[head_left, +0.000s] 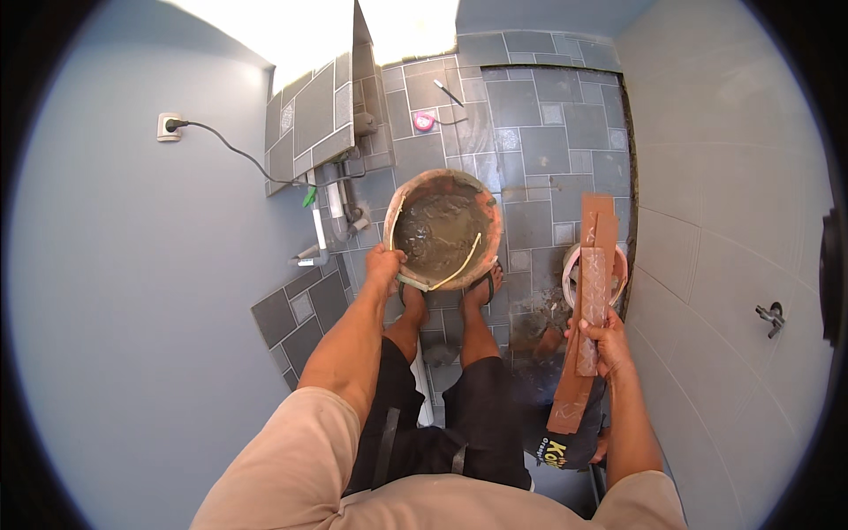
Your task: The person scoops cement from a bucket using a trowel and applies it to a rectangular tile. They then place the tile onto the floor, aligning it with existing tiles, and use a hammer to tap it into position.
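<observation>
My left hand (385, 268) is closed on the rim of an orange bucket (495, 212) at the side near me. Wet grey-brown mortar (442, 231) fills much of the bucket, and a pale wire handle lies along its edge. The bucket is just in front of my feet. In my right hand (611, 343) are several long reddish-brown strips (594, 287), apparently cut tile with the backs showing, stacked unevenly. The strips partly cover a smaller bucket (624, 281) below them, so its contents are mostly hidden.
Dark clothing with yellow lettering (565, 446) shows a co-worker low at the right. Cut tiles (309, 106) and grey pipes (337, 199) stand left of the bucket. A pink tape measure (424, 121) and a pen (448, 92) lie beyond. A tap (771, 318) juts from the right wall.
</observation>
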Tool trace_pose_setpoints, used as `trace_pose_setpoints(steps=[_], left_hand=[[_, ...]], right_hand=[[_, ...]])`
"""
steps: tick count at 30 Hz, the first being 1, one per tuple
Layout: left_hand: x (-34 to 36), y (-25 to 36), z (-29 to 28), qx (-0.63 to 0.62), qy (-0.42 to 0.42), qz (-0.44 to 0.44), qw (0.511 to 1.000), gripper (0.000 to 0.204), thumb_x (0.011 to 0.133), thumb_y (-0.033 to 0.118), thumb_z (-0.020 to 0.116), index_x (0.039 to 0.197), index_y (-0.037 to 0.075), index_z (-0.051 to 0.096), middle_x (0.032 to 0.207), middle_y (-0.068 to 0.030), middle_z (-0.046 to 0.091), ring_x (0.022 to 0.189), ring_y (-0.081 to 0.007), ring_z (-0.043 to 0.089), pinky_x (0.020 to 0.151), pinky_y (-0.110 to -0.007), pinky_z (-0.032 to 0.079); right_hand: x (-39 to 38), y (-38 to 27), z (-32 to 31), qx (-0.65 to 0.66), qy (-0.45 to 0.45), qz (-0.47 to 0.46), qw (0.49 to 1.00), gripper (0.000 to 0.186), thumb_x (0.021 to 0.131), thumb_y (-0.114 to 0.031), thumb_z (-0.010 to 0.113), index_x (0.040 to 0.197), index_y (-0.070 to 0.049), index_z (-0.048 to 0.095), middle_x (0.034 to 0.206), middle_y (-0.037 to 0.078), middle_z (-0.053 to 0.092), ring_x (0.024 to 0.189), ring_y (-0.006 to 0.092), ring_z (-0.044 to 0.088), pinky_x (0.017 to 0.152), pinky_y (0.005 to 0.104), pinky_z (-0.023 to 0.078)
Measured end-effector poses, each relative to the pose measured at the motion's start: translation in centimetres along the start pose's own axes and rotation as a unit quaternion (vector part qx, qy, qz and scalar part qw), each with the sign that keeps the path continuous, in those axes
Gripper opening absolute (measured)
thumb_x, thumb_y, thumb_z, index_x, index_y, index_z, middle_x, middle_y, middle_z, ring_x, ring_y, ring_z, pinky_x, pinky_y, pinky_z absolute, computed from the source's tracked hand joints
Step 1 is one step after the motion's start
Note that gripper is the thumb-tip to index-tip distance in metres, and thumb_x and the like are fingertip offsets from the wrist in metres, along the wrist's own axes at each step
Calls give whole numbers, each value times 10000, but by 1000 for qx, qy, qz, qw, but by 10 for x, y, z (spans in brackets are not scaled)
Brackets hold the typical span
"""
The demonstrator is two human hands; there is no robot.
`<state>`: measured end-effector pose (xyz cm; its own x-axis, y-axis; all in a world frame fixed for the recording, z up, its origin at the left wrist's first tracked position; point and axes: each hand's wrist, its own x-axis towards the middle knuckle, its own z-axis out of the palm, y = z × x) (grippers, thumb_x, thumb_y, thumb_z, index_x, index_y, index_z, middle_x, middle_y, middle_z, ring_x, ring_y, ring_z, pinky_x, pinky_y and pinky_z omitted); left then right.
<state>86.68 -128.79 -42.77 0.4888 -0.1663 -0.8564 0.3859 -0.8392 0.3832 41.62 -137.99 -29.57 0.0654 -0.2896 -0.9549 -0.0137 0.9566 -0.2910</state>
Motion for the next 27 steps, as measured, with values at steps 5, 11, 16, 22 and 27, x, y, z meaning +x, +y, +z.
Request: trace_pose_setpoints(steps=[5,11,16,22,27], left_hand=[[144,-38,-12,-37,-60,26,997,242,758,-73,645,967,39,696,847,-52,686,728,-173,623,695,-320,500],[228,-69,-23,-67,-66,37,995,230,783,-80,651,975,43,688,857,-33,680,735,-169,639,697,-333,522],[246,-105,-59,-65,-99,38,992,211,830,-67,655,998,59,668,901,-30,688,786,-162,649,758,-333,533],[239,-130,-60,-86,-50,12,995,130,924,38,712,1040,60,658,944,-42,707,822,-149,645,833,-311,512],[254,-157,-76,-103,-18,41,994,150,950,102,742,1055,47,650,984,-51,723,856,-139,648,844,-308,512]], right_hand=[[168,-21,57,-53,7,-18,998,564,874,22,714,1387,25,481,1139,166,671,907,289,711,786,446,611],[332,13,104,-113,73,-78,988,530,849,5,763,1348,7,585,1184,132,705,1031,259,675,913,397,533],[395,51,168,-160,98,-110,976,551,805,-26,808,1324,2,626,1210,149,716,1070,280,683,957,394,516],[471,115,205,-194,107,-172,960,559,774,-76,835,1301,-15,657,1184,155,740,1094,272,699,977,377,518],[505,141,237,-197,61,-224,953,589,745,-76,861,1296,-18,662,1188,153,739,1104,266,696,986,382,523]])
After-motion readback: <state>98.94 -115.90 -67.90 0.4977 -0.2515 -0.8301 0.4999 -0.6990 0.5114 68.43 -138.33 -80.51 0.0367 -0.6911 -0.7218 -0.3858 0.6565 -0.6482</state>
